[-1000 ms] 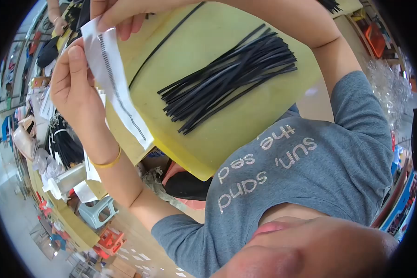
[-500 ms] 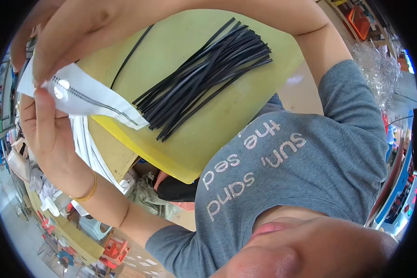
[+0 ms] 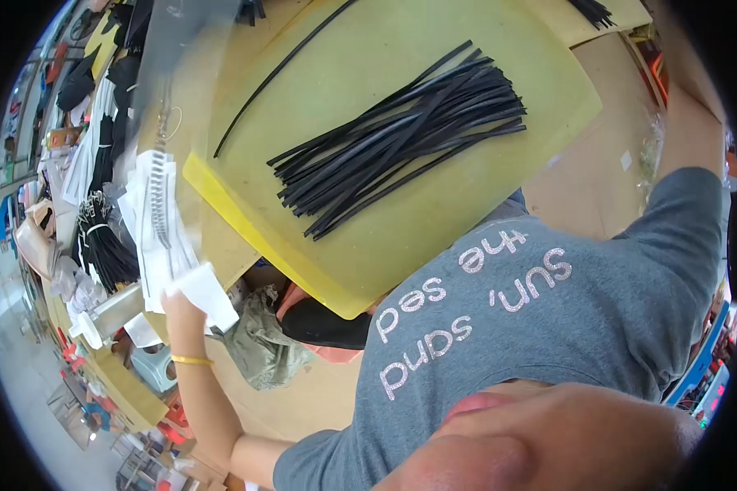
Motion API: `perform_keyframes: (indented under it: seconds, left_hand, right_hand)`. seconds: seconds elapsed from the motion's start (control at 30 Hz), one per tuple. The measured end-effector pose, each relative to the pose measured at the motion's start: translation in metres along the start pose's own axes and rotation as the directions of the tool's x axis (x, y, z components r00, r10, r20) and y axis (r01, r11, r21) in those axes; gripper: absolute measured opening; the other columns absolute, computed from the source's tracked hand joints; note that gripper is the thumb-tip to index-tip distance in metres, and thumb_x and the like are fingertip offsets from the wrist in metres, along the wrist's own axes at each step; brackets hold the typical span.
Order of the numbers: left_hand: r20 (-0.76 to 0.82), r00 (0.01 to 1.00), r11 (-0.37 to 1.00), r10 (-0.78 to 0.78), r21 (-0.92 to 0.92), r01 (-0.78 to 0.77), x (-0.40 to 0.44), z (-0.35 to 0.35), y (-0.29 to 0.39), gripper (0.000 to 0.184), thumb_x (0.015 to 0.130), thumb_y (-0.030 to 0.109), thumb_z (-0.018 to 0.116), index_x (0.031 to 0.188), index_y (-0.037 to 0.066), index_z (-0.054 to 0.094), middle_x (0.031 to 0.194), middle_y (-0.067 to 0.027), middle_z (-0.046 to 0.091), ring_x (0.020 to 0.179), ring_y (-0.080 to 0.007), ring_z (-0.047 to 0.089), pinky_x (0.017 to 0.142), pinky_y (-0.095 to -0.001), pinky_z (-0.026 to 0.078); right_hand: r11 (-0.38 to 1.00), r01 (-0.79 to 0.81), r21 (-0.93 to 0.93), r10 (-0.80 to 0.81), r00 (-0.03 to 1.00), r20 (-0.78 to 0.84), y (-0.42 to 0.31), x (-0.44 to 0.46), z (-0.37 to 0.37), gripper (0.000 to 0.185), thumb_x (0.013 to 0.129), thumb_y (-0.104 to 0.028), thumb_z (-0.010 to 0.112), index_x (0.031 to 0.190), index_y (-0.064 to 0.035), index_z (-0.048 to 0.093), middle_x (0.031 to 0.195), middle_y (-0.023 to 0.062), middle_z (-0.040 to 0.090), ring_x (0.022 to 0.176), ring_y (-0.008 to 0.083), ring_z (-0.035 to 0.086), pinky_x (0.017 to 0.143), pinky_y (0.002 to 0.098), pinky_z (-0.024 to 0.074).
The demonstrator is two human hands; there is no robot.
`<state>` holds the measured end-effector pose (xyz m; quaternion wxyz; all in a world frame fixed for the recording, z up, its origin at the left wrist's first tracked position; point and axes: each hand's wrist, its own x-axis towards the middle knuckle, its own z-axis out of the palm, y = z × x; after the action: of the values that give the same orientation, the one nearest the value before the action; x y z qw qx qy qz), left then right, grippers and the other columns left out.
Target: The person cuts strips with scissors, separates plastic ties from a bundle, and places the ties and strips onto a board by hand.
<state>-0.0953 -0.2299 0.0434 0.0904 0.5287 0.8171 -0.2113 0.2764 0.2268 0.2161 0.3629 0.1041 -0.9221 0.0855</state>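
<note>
My left hand [image 3: 183, 313], with a yellow band at the wrist, is closed on the near end of a white strip [image 3: 207, 293]; its fingertips are partly hidden. More white strips [image 3: 143, 225] lie beside and beyond it, and a blurred row of zipper teeth [image 3: 157, 196] runs along them. My right forearm reaches up along the right edge, and the hand is out of view. A bundle of black strips [image 3: 401, 139] lies on the yellow-green board [image 3: 467, 184], with a single black strip [image 3: 274, 74] apart to its left.
A tied black bundle [image 3: 108, 250] lies at the left, near a white cylindrical part [image 3: 110, 315]. Below the board are grey-green crumpled cloth [image 3: 262, 348] and a black seat-like shape [image 3: 323, 323]. A blue-grey stool [image 3: 154, 367] stands at lower left.
The zipper strip is no longer held up between both hands. My left hand has moved down toward my body. My right arm has swung away to the far right.
</note>
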Motion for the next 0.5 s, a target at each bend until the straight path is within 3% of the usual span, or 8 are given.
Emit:
perform_keyframes:
  seconds: [0.03, 0.07, 0.17, 0.27, 0.33, 0.4, 0.43, 0.5]
  left_hand:
    - [0.029, 0.998, 0.998, -0.053, -0.041, 0.054, 0.037, -0.025, 0.014, 0.028, 0.086, 0.022, 0.063, 0.111, 0.008, 0.065, 0.096, -0.0212, 0.066, 0.088, -0.0427, 0.064, 0.077, -0.0501, 0.051]
    - [-0.347, 0.938, 0.997, 0.007, -0.067, -0.032, 0.064, -0.026, 0.028, 0.030, 0.089, 0.025, 0.063, 0.113, 0.007, 0.064, 0.096, -0.0185, 0.067, 0.088, -0.0410, 0.064, 0.076, -0.0496, 0.049]
    - [-0.554, 0.833, 0.869, 0.018, -0.404, -0.287, 0.151, -0.079, 0.112, 0.025, 0.095, 0.025, 0.061, 0.110, 0.005, 0.067, 0.098, -0.0143, 0.068, 0.090, -0.0302, 0.065, 0.077, -0.0389, 0.050]
    - [-0.431, 0.901, 0.238, 0.051, -0.871, -0.430, 0.179, -0.071, 0.152, 0.035, 0.103, 0.032, 0.052, 0.117, 0.002, 0.066, 0.106, -0.0089, 0.070, 0.094, -0.0198, 0.066, 0.079, -0.0321, 0.050]
    - [-0.378, 0.862, -0.068, 0.337, -0.923, -0.378, 0.148, -0.072, 0.155, 0.062, 0.105, 0.053, 0.037, 0.124, 0.001, 0.063, 0.112, -0.0080, 0.069, 0.096, -0.0178, 0.065, 0.081, -0.0309, 0.049]
    - [-0.198, 0.756, -0.271, 0.624, -0.962, -0.028, 0.115, -0.068, 0.157, 0.119, 0.077, 0.095, 0.018, 0.141, -0.001, 0.049, 0.118, -0.0163, 0.067, 0.094, -0.0191, 0.066, 0.076, -0.0279, 0.051]
    - [-0.245, 0.750, -0.439, 0.614, -0.896, 0.066, 0.093, -0.069, 0.165, 0.104, 0.083, 0.086, 0.041, 0.140, -0.001, 0.050, 0.107, -0.0156, 0.069, 0.085, -0.0172, 0.065, 0.073, -0.0271, 0.049]
    - [-0.140, 0.850, -0.313, 0.507, -0.949, 0.031, 0.065, -0.072, 0.169, 0.066, 0.090, 0.054, 0.058, 0.126, -0.001, 0.058, 0.092, -0.0071, 0.066, 0.077, -0.0118, 0.059, 0.067, -0.0251, 0.046]
  right_hand:
    - [0.998, -0.066, -0.021, 0.066, 0.997, 0.028, 0.003, -0.010, -0.013, 0.010, 0.081, -0.013, 0.070, 0.089, -0.0085, 0.074, 0.086, 0.0093, 0.071, 0.077, 0.0244, 0.067, 0.069, 0.0337, 0.0535]
    - [0.991, -0.124, -0.049, 0.126, 0.990, 0.055, 0.006, -0.020, -0.024, 0.010, 0.082, -0.013, 0.070, 0.089, -0.0084, 0.074, 0.086, 0.0092, 0.071, 0.077, 0.0242, 0.067, 0.069, 0.0336, 0.0535]
    - [0.938, -0.311, -0.151, 0.330, 0.936, 0.119, 0.016, -0.057, -0.066, 0.010, 0.082, -0.012, 0.070, 0.089, -0.0080, 0.074, 0.086, 0.0090, 0.071, 0.077, 0.0236, 0.067, 0.069, 0.0331, 0.0534]
    - [0.852, -0.454, -0.261, 0.499, 0.854, 0.144, 0.029, -0.096, -0.112, 0.010, 0.082, -0.012, 0.070, 0.090, -0.0076, 0.074, 0.086, 0.0088, 0.071, 0.076, 0.0229, 0.066, 0.069, 0.0327, 0.0532]
    - [0.780, -0.537, -0.321, 0.599, 0.789, 0.137, 0.035, -0.115, -0.133, 0.010, 0.082, -0.012, 0.070, 0.090, -0.0073, 0.074, 0.086, 0.0087, 0.071, 0.076, 0.0225, 0.066, 0.069, 0.0324, 0.0531]
    - [0.720, -0.595, -0.357, 0.670, 0.730, 0.133, 0.038, -0.134, -0.146, 0.010, 0.083, -0.012, 0.070, 0.090, -0.0071, 0.074, 0.085, 0.0085, 0.071, 0.076, 0.0221, 0.066, 0.069, 0.0321, 0.0531]
    - [0.696, -0.613, -0.374, 0.691, 0.713, 0.119, 0.042, -0.141, -0.153, 0.010, 0.083, -0.012, 0.070, 0.090, -0.0070, 0.074, 0.085, 0.0084, 0.071, 0.076, 0.0219, 0.066, 0.069, 0.0320, 0.0530]
    - [0.658, -0.643, -0.391, 0.728, 0.676, 0.114, 0.046, -0.153, -0.163, 0.010, 0.083, -0.012, 0.070, 0.090, -0.0067, 0.074, 0.085, 0.0083, 0.071, 0.076, 0.0214, 0.066, 0.068, 0.0317, 0.0529]
